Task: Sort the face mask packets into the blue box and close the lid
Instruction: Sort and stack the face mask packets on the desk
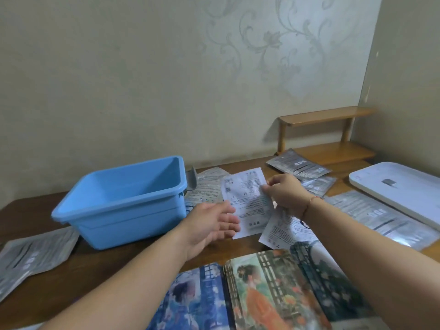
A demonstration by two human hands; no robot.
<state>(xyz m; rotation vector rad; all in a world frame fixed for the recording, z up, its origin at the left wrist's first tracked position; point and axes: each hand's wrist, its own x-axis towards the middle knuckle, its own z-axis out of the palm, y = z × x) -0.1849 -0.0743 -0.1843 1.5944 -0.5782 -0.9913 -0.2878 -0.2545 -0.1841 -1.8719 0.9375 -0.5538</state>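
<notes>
The blue box (119, 201) is standing open on the dark wooden bench (95, 265), left of centre, near the bench's far edge and the wall; nothing is showing inside it. Its white lid (400, 189) is lying flat at the bench's right side, well apart from the box.

The right hand (285, 194) is pinching a white face mask packet (247, 201) at its right edge between thumb and curled fingers (267, 186), holding it tilted just right of the box. The left hand (212, 222) is reaching toward the packet's lower left edge with its fingers (229, 221) straight and relaxed, gripping nothing; whether they are touching the packet cannot be told.

Further packets are ringing the box:
- silver packets (31, 256) overhanging the left end of the bench
- pale packets (207, 186) lying just beside the box's right wall
- grey packets (300, 165) lying at the far right, before a small wooden shelf (326, 129)
- long silver packets (381, 217) lying alongside the lid
- illustrated packets (269, 289) covering the near edge

A strip of bare bench is lying in front of the box, between the left forearm and the silver packets
</notes>
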